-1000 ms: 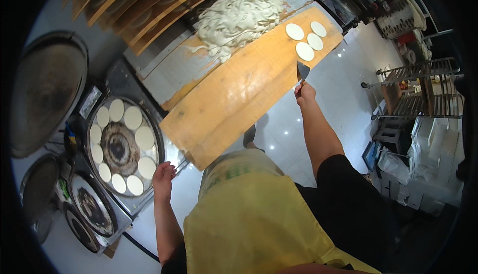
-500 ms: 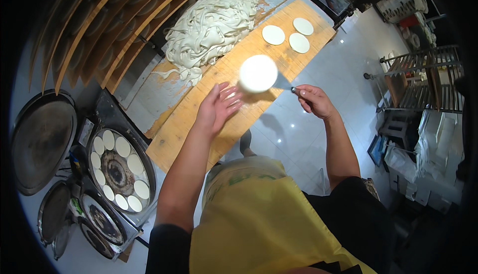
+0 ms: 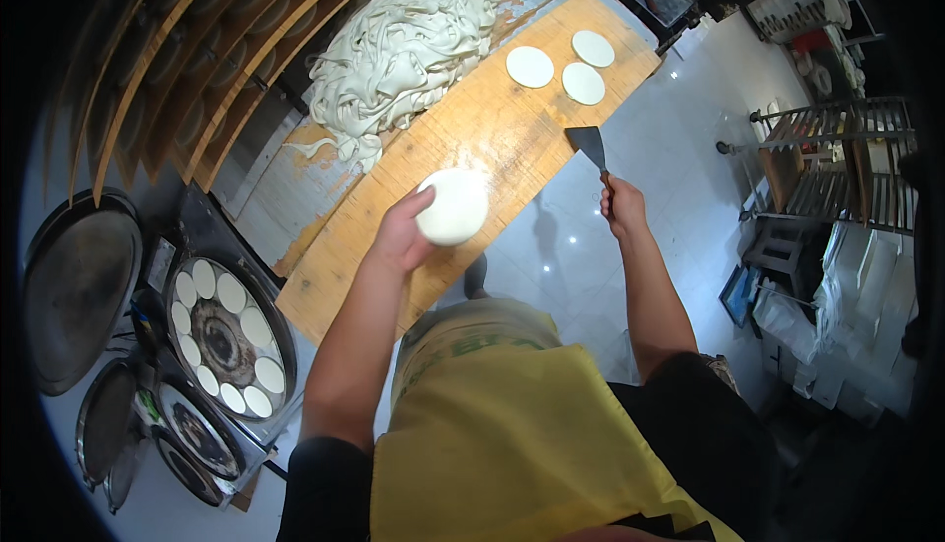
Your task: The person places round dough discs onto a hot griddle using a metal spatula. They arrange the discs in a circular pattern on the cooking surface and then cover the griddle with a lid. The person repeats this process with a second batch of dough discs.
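Observation:
My left hand [image 3: 402,231] grips a round white dough disc [image 3: 455,207] by its left edge, thumb on top, above the wooden board [image 3: 413,153]. It may be a small stack; I cannot tell. In my right hand [image 3: 624,207] is a scraper [image 3: 590,146] with a wide dark blade, held by its handle past the board's right edge. Its blade carries nothing. Three flat dough discs [image 3: 530,67] lie at the board's far end. To the left of the board, a large heap of white dough strips [image 3: 409,50] rests on the worktop.
At the left, a round griddle [image 3: 224,340] holds a ring of dough discs, with its raised dark lid [image 3: 81,291] beside it. Curved wooden shelves [image 3: 187,60] stand at the upper left. A wheeled rack [image 3: 837,163] is on the tiled floor at the right.
The dough disc has passed from the scraper's blade into my left hand, which closed on its edge. My right hand has drawn the scraper away, its blade now pointing up and left.

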Available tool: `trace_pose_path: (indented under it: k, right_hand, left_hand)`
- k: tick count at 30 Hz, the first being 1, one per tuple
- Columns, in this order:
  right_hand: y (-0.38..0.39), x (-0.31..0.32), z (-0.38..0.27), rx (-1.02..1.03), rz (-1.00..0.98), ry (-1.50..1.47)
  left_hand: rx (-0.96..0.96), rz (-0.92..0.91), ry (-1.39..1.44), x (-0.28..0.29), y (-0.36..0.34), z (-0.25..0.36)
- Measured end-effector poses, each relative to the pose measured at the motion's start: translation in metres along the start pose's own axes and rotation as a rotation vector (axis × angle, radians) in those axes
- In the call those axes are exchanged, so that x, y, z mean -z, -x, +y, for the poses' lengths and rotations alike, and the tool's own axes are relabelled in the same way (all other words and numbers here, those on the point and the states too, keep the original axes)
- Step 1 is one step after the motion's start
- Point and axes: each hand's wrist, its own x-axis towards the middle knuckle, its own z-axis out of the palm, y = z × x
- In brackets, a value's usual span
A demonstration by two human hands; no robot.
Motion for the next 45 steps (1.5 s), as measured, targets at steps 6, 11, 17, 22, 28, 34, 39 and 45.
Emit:
trace_pose_path:
  k: [6, 11, 17, 22, 28, 34, 39, 45]
  right_hand:
    - [-0.127, -0.052, -0.008, 0.165, 0.006, -0.089]
    - [-0.161, -0.021, -0.012, 0.191, -0.237, -0.351]
    - [-0.024, -0.060, -0.004, 0.268, -0.270, -0.231]
    - [0.092, -0.118, 0.031, 0.306, -0.346, -0.141]
    - [0.214, -0.164, 0.075, 0.342, -0.482, -0.115]
    - [0.331, -0.201, 0.113, 0.337, -0.467, -0.002]
    - [0.392, -0.238, 0.126, 0.372, -0.457, 0.181]
    - [0.438, -0.313, 0.140, 0.385, -0.565, 0.368]
  left_hand:
    - [-0.037, 0.182, -0.089, 0.059, 0.106, 0.007]
    - [-0.232, 0.359, -0.003, 0.124, 0.220, 0.012]
    - [-0.516, 0.635, 0.056, 0.207, 0.368, 0.038]
    - [-0.672, 0.889, 0.053, 0.311, 0.464, 0.095]
    - [-0.485, 0.860, -0.260, 0.412, 0.484, 0.145]
    - [-0.264, 0.757, -0.549, 0.461, 0.469, 0.154]
    - [-0.232, 0.705, -0.678, 0.474, 0.474, 0.164]
    - [-0.392, 0.873, -1.228, 0.457, 0.482, 0.174]
